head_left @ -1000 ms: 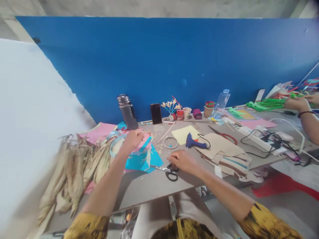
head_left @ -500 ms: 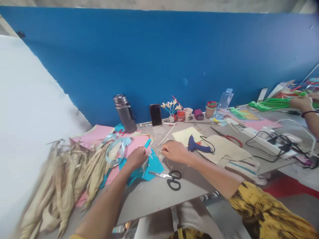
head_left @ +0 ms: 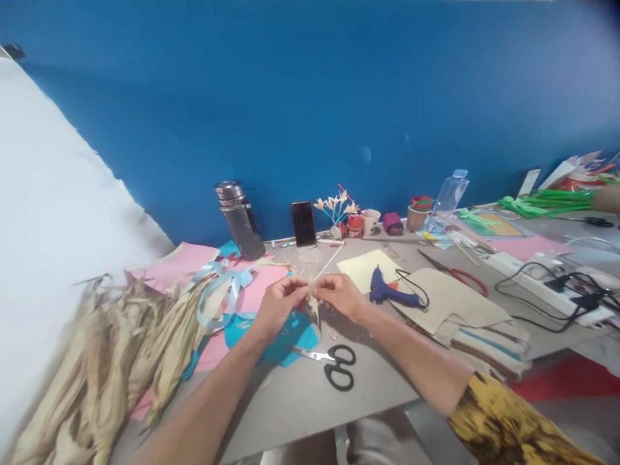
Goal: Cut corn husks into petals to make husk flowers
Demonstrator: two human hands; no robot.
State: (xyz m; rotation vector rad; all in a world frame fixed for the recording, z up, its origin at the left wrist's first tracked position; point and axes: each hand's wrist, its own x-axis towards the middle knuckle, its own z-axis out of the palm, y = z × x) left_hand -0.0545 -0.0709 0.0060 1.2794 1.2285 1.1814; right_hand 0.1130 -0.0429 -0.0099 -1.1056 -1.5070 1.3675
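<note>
My left hand (head_left: 283,303) and my right hand (head_left: 341,296) nearly meet over the table, both pinching a small pale piece of dried husk (head_left: 314,302) between their fingertips. One narrow end of the piece points down toward me. Beneath my left hand lies blue paper (head_left: 293,336). Black-handled scissors (head_left: 339,367) rest just in front of the hands, blades pointing left. To the right of my right hand is a blue glue gun (head_left: 393,292) on pale sheets. A heap of dried husks (head_left: 116,361) spreads along the left side, beside a light blue ribbon (head_left: 232,294).
Along the wall stand a flask (head_left: 241,223), a phone (head_left: 303,223), husk flowers (head_left: 338,208), cups and a clear bottle (head_left: 448,201). Red-handled scissors (head_left: 465,279) and a power strip (head_left: 542,287) lie right. Another person's hand (head_left: 608,197) shows at the far right.
My hands, apart before, have come together on the pale husk piece. The view has shifted slightly, and the other person's hand now shows less at the right edge.
</note>
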